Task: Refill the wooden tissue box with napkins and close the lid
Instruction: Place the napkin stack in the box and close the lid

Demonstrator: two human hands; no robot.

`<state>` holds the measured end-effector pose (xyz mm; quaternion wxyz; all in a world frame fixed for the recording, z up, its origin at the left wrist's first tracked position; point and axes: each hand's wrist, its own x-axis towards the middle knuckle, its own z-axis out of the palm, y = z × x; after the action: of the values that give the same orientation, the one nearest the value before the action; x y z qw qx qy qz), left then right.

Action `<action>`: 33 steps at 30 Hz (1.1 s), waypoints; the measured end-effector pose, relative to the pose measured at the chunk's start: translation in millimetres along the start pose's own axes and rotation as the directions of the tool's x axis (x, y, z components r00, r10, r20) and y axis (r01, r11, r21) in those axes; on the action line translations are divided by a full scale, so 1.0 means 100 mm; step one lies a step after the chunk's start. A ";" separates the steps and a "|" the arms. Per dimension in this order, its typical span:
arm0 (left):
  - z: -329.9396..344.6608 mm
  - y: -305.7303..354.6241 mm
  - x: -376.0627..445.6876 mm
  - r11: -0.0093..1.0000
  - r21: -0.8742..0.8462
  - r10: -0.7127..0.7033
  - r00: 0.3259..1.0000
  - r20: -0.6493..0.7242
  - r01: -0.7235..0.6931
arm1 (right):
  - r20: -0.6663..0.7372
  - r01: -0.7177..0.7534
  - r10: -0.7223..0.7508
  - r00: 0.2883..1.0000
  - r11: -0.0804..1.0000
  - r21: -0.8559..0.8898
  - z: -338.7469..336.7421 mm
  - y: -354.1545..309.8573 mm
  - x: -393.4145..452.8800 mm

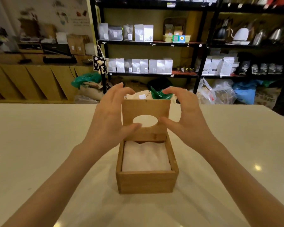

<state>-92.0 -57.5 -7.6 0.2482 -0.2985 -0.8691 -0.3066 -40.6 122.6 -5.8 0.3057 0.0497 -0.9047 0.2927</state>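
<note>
A wooden tissue box (147, 181) stands on the white table, straight in front of me. White napkins (145, 157) fill it almost to the rim. Its hinged lid (146, 108), with an oval hole, stands upright at the box's far side. My left hand (108, 117) is at the lid's left edge, with the thumb on the front face below the hole and the fingers curled behind. My right hand (187, 115) mirrors it at the right edge, thumb beside the hole. Both hands hold the lid.
The white table (39, 145) reaches out to both sides and ends just beyond the box. Behind it, bags (220, 94) lie on the floor under black shelves (147, 43) of coffee packets. A wooden counter (31, 79) stands at the left.
</note>
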 end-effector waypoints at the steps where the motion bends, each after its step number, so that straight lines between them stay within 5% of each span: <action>1: 0.03 -0.02 0.03 0.995 0.091 0.027 0.999 0.031 -0.029 | 0.031 0.019 -0.017 0.999 0.999 -0.042 0.02 0.00 0.03; 4: 0.09 -0.05 0.08 0.951 0.303 0.021 0.993 0.118 -0.056 | 0.137 0.059 -0.032 0.990 0.977 -0.203 0.04 0.00 0.09; 7: 0.12 -0.06 0.10 0.948 0.314 0.022 0.992 0.121 -0.059 | 0.185 0.132 -0.077 0.980 0.942 -0.308 0.03 0.02 0.12; 18: 0.01 0.00 -0.34 0.965 0.207 0.181 0.980 -0.077 -0.162 | -0.036 0.235 -0.246 0.969 0.953 -0.192 0.02 -0.02 -0.29; 33: 0.06 0.02 -1.09 0.975 0.203 0.047 0.980 0.193 -0.087 | 0.196 0.262 -0.202 0.959 0.897 -0.356 0.16 0.07 -1.00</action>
<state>-16.5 -92.5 -77.5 0.2058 -0.3273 -0.9055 -0.1747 30.3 111.0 -78.0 0.2714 0.1201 -0.9524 0.0692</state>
